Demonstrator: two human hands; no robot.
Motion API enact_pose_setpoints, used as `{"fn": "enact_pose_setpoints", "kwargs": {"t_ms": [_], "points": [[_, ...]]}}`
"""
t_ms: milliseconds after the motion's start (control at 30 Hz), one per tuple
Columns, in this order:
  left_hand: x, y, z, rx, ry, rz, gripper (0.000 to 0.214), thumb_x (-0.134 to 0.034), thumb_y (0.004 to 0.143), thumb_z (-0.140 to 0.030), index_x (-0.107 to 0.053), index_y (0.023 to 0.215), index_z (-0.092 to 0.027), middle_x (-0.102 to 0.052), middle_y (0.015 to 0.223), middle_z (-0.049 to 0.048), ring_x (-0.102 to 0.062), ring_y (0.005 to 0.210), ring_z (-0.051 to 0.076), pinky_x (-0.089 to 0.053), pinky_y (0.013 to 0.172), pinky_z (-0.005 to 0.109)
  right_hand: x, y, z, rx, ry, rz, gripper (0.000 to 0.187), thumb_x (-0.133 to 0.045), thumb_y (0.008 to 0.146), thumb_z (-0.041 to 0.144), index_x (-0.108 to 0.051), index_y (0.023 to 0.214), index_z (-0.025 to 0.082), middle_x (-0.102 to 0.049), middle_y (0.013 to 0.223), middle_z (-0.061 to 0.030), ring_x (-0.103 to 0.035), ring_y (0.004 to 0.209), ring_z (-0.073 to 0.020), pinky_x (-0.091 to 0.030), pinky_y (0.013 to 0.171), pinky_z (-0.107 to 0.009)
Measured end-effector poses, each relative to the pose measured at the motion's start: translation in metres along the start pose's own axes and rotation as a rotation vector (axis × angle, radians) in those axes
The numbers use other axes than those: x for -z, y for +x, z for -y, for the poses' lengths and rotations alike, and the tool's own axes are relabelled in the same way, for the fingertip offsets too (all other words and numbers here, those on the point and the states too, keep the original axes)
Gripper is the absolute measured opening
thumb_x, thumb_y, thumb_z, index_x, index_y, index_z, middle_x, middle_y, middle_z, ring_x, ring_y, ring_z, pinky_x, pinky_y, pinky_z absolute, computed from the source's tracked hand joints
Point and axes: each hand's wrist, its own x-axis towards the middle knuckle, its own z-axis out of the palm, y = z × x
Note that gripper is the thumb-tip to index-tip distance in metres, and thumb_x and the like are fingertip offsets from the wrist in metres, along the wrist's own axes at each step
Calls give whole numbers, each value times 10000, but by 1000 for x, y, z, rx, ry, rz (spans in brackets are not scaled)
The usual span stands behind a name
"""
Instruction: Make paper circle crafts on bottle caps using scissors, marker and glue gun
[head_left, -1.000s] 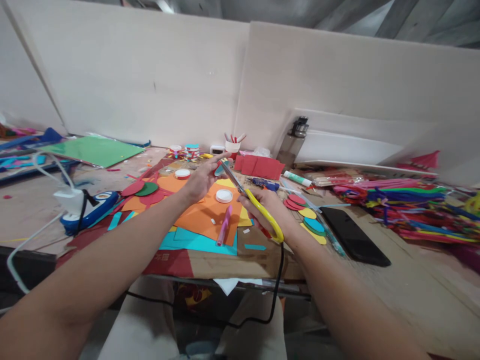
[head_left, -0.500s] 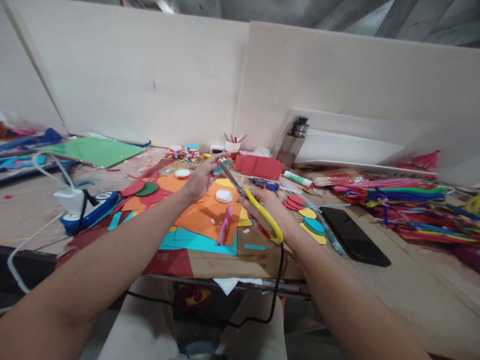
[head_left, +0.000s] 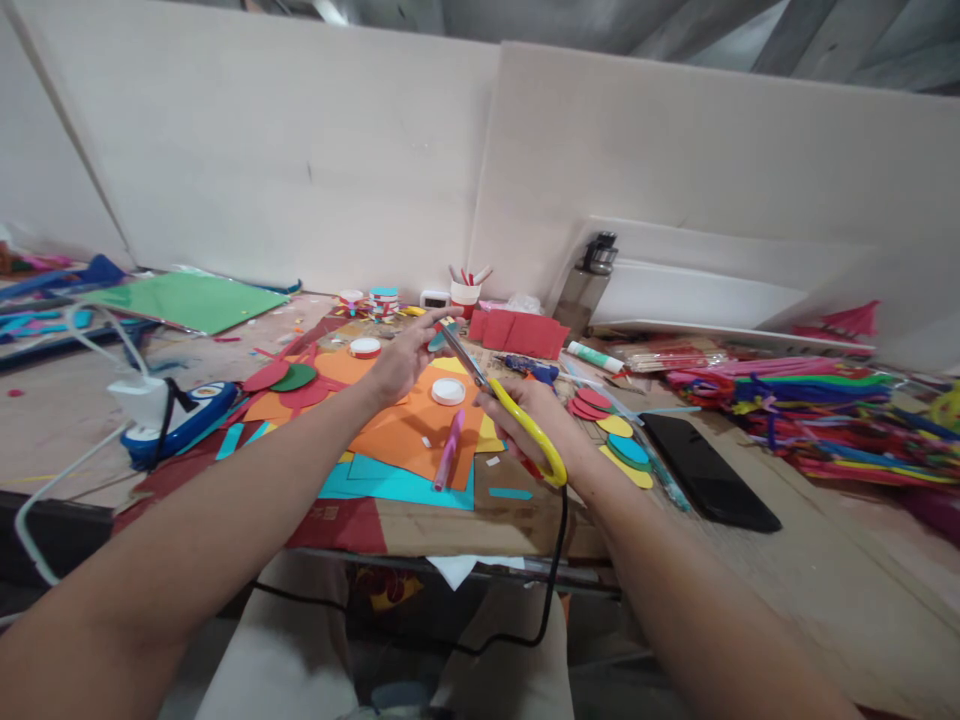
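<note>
L hand [head_left: 405,360], fingers stretched out, pinches a small blue pc [head_left: 436,342] nr the blade tips of the scissors [head_left: 507,397], which sit just R of it, yellow handle gripped in the R hand [head_left: 534,405]. Print on the cardboard [head_left: 480,530], nr L, too small to read. Cardboard's nr edge is well apart from both hands; blk phone [head_left: 711,472] lies R of the R forearm, w/ open room to its nr R.

White panels [head_left: 262,150] behind table [head_left: 45,410]; grey beams [head_left: 847,40] overhead.
</note>
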Motion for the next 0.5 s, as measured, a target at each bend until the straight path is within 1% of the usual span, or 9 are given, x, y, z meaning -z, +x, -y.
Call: {"fn": "enact_pose_setpoints", "kwargs": {"t_ms": [233, 367, 500], "points": [[-2, -1, -1, 12, 15, -17, 503, -515, 807, -300, -612, 1292, -208, -650, 1255, 105, -581, 1181, 272, -454, 959, 420, 1, 1, -2, 28, -29, -3, 221, -517, 855, 388, -522, 733, 203, -482, 487, 56, -449, 339, -81, -319, 330, -179], [-2, -2, -2, 1, 9, -10, 489, -518, 819, -304, -615, 1288, -204, -658, 1244, 108, -580, 1182, 271, -451, 962, 419, 0, 1, -3, 3, -33, -11, 201, -493, 859, 370, -540, 756, 204, -473, 484, 57, -444, 338, -87, -319, 333, -186], [-2, -2, -2, -13, 14, 1, 441, -529, 840, -315, -634, 1254, -206, -656, 1251, 102, -585, 1175, 261, -452, 961, 406, 0, 2, -6, 97, -62, -42, 215, -493, 851, 365, -537, 717, 201, -468, 475, 52, -411, 349, -78, -288, 358, -191]]}}
